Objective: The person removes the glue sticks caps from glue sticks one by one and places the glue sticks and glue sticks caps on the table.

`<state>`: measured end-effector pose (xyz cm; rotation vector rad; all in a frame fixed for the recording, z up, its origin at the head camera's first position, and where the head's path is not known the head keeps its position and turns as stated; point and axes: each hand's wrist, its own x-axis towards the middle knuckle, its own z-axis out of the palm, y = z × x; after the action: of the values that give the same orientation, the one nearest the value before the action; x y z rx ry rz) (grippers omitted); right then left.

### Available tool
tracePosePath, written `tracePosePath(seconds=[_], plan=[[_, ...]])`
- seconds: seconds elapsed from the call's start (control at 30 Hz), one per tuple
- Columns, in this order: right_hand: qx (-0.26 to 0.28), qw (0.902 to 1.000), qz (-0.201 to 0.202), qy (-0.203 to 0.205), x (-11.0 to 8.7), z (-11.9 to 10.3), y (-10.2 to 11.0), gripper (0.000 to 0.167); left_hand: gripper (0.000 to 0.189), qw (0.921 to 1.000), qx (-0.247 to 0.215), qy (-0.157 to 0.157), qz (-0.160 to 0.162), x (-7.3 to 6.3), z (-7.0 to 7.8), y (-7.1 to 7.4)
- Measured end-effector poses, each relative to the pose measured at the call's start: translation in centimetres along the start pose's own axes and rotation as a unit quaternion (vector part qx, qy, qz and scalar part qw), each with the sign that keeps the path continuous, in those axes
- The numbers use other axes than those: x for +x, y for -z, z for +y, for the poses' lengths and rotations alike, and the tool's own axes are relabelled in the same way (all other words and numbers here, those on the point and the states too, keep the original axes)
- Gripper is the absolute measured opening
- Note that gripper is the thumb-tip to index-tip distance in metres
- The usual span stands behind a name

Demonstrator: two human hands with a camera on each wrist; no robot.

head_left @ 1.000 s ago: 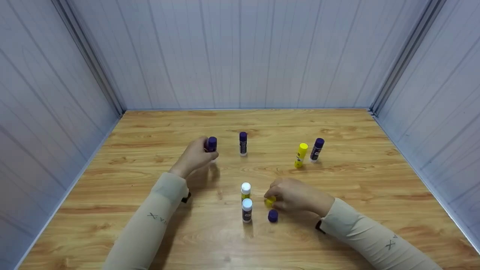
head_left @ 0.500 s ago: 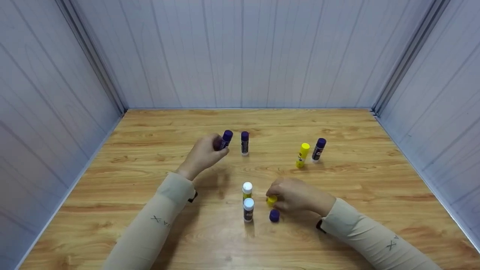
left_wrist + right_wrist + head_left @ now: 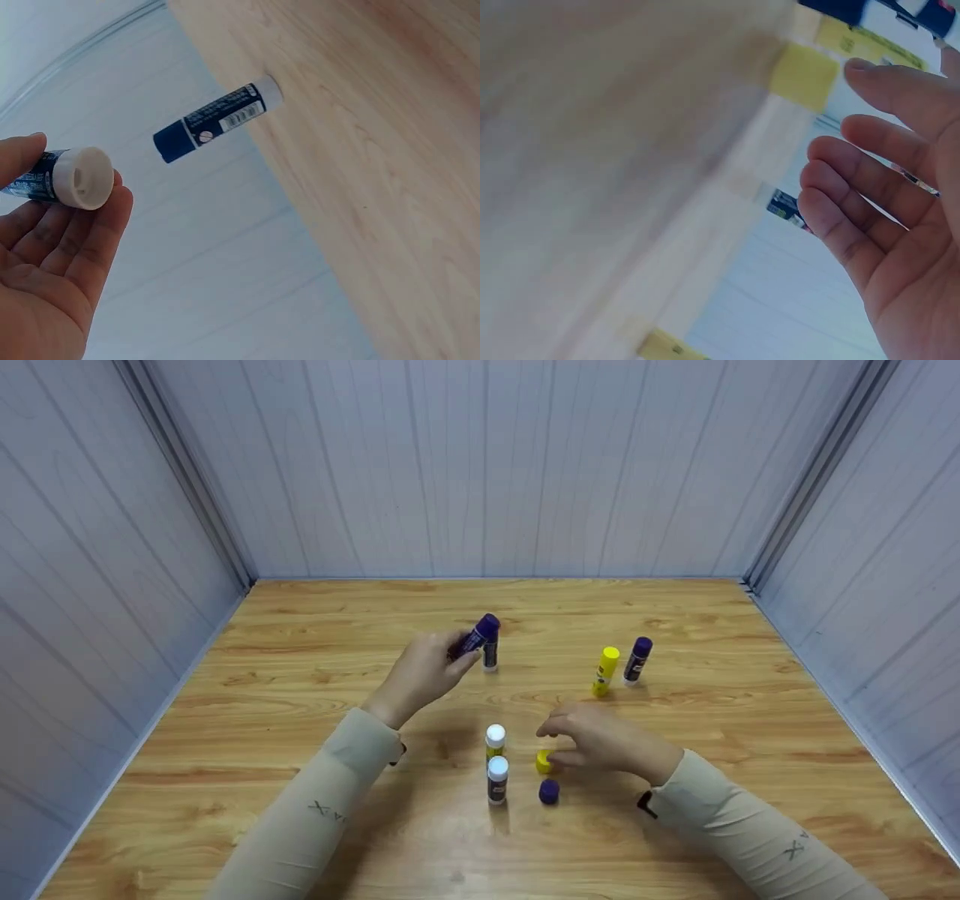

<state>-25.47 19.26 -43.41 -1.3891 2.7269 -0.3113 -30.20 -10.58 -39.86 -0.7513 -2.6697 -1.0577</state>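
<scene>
One purple-capped glue stick (image 3: 477,635) is gripped by the left hand (image 3: 421,673) I operate, tilted and raised above the wooden table (image 3: 300,682); thumb and fingers hold its barrel, which leaves cap and white base free. Behind it, a second purple-capped stick (image 3: 490,657) stands upright, partly covered in my head view. My right hand (image 3: 609,741) grasps nothing: its fingers are parted over a small yellow cap (image 3: 544,762), seemingly to straddle it, though I cannot tell whether the thumb touches. A purple cap (image 3: 549,792) sits nearer me. Left of both caps stand a white-topped yellow stick (image 3: 495,740) and a white-topped dark stick (image 3: 497,785), probably on end for steadiness. Farther right, a yellow stick (image 3: 605,671) and a dark stick (image 3: 637,661) stand side by side.
</scene>
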Motion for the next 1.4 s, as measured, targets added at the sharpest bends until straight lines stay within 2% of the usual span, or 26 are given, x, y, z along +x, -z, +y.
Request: tracePosePath(seconds=[0.13,0.27,0.43,0.73,0.93,1.03,1.17,1.4], plan=[[-0.015,0.9988,0.048,0.000,-0.1,0.3,0.9,0.031,0.034,0.9984,0.036,-0.044,0.002,-0.2,1.0,-0.2],[-0.031,0.9949,0.096,-0.012,-0.2,0.6,1.6,0.033,0.033,0.9928,0.092,-0.076,0.006,-0.5,1.9,-0.5],[-0.042,0.9875,0.149,-0.030,-0.1,0.6,2.6,0.038,0.039,0.9848,0.139,-0.104,0.004,-0.6,2.7,-0.8],[-0.038,0.9760,0.209,-0.046,0.2,0.9,3.6,0.054,0.038,0.9702,0.190,-0.149,-0.024,-0.8,3.7,-1.1],[-0.033,0.9732,0.219,-0.060,0.5,0.5,4.0,0.059,0.028,0.9625,0.205,-0.173,-0.043,-0.9,4.3,-1.3],[-0.029,0.9733,0.219,-0.061,0.6,0.3,4.1,0.057,0.025,0.9561,0.219,-0.188,-0.049,-1.0,4.5,-1.3],[-0.031,0.9726,0.227,-0.041,0.8,0.2,4.0,0.051,0.023,0.9467,0.247,-0.198,-0.058,-1.1,4.8,-1.5],[-0.048,0.9682,0.246,0.001,1.0,0.3,3.4,0.042,0.026,0.9382,0.268,-0.211,-0.059,-1.2,5.2,-1.7]])
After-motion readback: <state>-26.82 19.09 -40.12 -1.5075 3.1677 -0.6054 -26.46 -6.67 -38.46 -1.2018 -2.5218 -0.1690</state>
